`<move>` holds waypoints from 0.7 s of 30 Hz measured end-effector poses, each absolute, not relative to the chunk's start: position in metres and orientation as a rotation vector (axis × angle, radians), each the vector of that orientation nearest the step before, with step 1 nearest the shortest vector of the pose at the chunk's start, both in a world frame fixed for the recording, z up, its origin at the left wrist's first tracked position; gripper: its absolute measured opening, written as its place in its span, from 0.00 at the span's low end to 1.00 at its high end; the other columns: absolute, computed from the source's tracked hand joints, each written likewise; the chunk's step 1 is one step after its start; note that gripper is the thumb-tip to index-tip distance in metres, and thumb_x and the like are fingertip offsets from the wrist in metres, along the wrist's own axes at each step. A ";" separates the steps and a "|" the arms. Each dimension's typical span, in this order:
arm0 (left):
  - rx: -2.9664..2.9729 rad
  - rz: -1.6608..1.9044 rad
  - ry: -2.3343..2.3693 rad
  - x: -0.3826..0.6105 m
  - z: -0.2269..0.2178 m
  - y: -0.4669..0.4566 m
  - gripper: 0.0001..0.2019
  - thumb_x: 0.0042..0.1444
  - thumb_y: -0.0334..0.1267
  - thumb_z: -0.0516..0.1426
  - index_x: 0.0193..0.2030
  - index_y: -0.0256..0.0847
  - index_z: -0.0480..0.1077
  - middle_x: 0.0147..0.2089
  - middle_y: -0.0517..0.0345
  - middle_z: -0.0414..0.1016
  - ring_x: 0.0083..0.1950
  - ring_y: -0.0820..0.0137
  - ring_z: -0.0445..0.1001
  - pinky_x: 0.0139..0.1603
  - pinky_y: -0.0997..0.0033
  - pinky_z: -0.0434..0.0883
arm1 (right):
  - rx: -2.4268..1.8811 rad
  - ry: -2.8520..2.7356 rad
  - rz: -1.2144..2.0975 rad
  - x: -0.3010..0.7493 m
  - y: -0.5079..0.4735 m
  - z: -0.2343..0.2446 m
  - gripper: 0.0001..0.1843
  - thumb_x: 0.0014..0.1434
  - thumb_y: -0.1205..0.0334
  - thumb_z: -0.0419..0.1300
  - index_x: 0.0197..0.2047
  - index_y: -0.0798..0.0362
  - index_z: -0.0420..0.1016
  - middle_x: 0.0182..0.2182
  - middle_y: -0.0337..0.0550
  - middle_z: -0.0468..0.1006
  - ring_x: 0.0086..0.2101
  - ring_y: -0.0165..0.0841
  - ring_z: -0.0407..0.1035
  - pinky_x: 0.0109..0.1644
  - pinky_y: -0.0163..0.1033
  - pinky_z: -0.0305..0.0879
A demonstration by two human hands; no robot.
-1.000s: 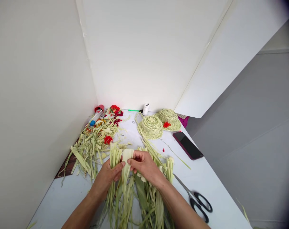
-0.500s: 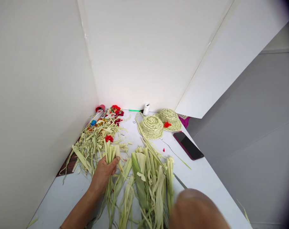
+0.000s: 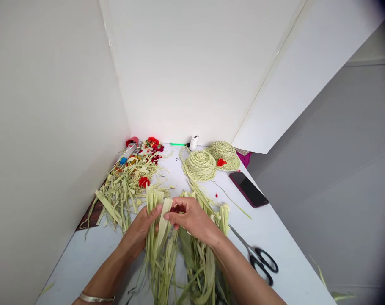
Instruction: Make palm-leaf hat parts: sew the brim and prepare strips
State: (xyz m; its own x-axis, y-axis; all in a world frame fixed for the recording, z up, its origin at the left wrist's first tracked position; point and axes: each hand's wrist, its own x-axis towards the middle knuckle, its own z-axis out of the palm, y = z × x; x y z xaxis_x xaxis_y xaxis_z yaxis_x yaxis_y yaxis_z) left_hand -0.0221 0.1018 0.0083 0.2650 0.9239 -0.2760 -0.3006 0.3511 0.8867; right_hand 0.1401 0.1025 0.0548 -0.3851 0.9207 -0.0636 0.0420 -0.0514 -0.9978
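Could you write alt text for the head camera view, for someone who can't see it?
A person's left hand and right hand grip pale green leaf strips above a white table. Two woven hats, a phone, black-handled scissors and a heap of leaf scraps lie nearby.

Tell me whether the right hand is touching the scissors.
Apart: the head view shows the right hand on the leaf strips, with white tabletop between it and the black-handled scissors.

Black-handled scissors point(image 3: 259, 259) lay toward the right of the white bench point(image 3: 81, 262), a dark phone point(image 3: 248, 189) beyond them, and two woven straw hats point(image 3: 199, 165) sat far off beside a white spool point(image 3: 194, 142).
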 end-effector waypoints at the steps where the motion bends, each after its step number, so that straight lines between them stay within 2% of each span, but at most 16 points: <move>1: 0.837 0.946 0.924 -0.023 0.008 0.102 0.16 0.46 0.50 0.65 0.32 0.38 0.72 0.18 0.65 0.66 0.18 0.75 0.62 0.21 0.75 0.60 | -1.080 -1.480 1.518 0.138 0.104 0.050 0.08 0.51 0.63 0.63 0.25 0.55 0.68 0.20 0.33 0.67 0.21 0.25 0.61 0.25 0.31 0.60; 5: 0.847 0.951 0.976 -0.024 0.006 0.103 0.16 0.40 0.45 0.69 0.28 0.38 0.71 0.16 0.69 0.62 0.18 0.78 0.58 0.21 0.77 0.56 | -1.119 -1.469 1.464 0.140 0.111 0.039 0.06 0.52 0.65 0.60 0.25 0.55 0.68 0.19 0.33 0.66 0.21 0.25 0.60 0.25 0.31 0.59; 8: 0.818 0.968 0.992 -0.023 0.006 0.103 0.14 0.44 0.45 0.67 0.33 0.39 0.74 0.19 0.67 0.67 0.19 0.76 0.62 0.24 0.76 0.60 | -1.139 -1.476 1.455 0.144 0.113 0.039 0.07 0.52 0.63 0.59 0.25 0.56 0.69 0.20 0.33 0.66 0.21 0.25 0.60 0.25 0.32 0.59; 12: 0.832 0.955 0.969 -0.023 0.006 0.104 0.15 0.48 0.45 0.66 0.39 0.38 0.75 0.27 0.59 0.76 0.26 0.70 0.71 0.31 0.72 0.67 | -1.155 -1.479 1.471 0.143 0.113 0.040 0.07 0.53 0.62 0.59 0.27 0.55 0.70 0.20 0.34 0.67 0.22 0.26 0.61 0.26 0.32 0.61; 15: 0.904 0.954 0.982 -0.025 0.004 0.105 0.16 0.49 0.44 0.65 0.41 0.37 0.76 0.30 0.56 0.78 0.28 0.70 0.72 0.33 0.71 0.69 | -1.176 -1.481 1.474 0.142 0.111 0.038 0.06 0.53 0.62 0.59 0.27 0.56 0.70 0.20 0.34 0.67 0.22 0.27 0.61 0.27 0.33 0.62; 18: 1.049 1.002 1.100 -0.025 0.005 0.106 0.14 0.48 0.43 0.65 0.38 0.36 0.76 0.31 0.56 0.79 0.31 0.68 0.74 0.36 0.71 0.70 | -1.211 -1.516 1.434 0.140 0.110 0.033 0.07 0.53 0.62 0.59 0.26 0.56 0.70 0.19 0.33 0.65 0.21 0.26 0.61 0.26 0.32 0.60; 21: 1.125 1.035 1.261 -0.024 0.008 0.107 0.11 0.44 0.41 0.66 0.30 0.35 0.75 0.25 0.58 0.77 0.27 0.69 0.73 0.31 0.73 0.69 | -1.157 -1.557 1.447 0.138 0.109 0.036 0.08 0.54 0.63 0.60 0.26 0.56 0.70 0.18 0.32 0.65 0.20 0.24 0.59 0.26 0.30 0.58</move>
State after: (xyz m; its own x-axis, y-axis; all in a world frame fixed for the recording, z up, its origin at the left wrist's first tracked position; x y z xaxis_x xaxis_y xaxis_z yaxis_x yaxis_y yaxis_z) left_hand -0.0236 0.1068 0.0075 0.0518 0.9844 -0.1682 0.0266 0.1670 0.9856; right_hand 0.1385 0.1085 0.0358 -0.3503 0.9336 -0.0750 0.1431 -0.0258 -0.9894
